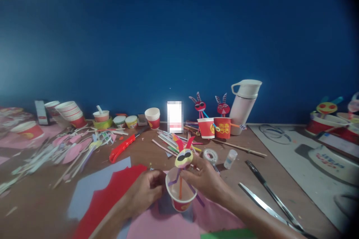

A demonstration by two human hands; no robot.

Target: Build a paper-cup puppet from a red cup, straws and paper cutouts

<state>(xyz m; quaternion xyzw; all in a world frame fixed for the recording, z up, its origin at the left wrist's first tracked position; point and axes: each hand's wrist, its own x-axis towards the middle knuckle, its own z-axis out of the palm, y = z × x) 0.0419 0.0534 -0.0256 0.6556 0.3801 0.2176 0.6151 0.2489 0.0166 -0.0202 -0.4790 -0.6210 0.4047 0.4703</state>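
Observation:
Close in front of me a red-and-white paper cup [183,206] stands on pink paper. A paper puppet [183,158] with a yellow head, big dark eyes and red ears rises out of it on an orange strip, with purple strips for arms. My right hand [209,179] is closed at the cup's far right side, thumb and fingers pinching the puppet just below its head. At the cup's left rim, my left hand [148,188] has curled fingers; whether they touch the cup or hold something small is hidden.
Scissors [263,201], a black pen-like tool [273,186], clear tape [210,155] and a small bottle [230,159] lie right. A red cutter [122,148], paper strips [42,160] and red paper [112,198] lie left. Two puppet cups [222,129] and a flask [242,108] stand behind.

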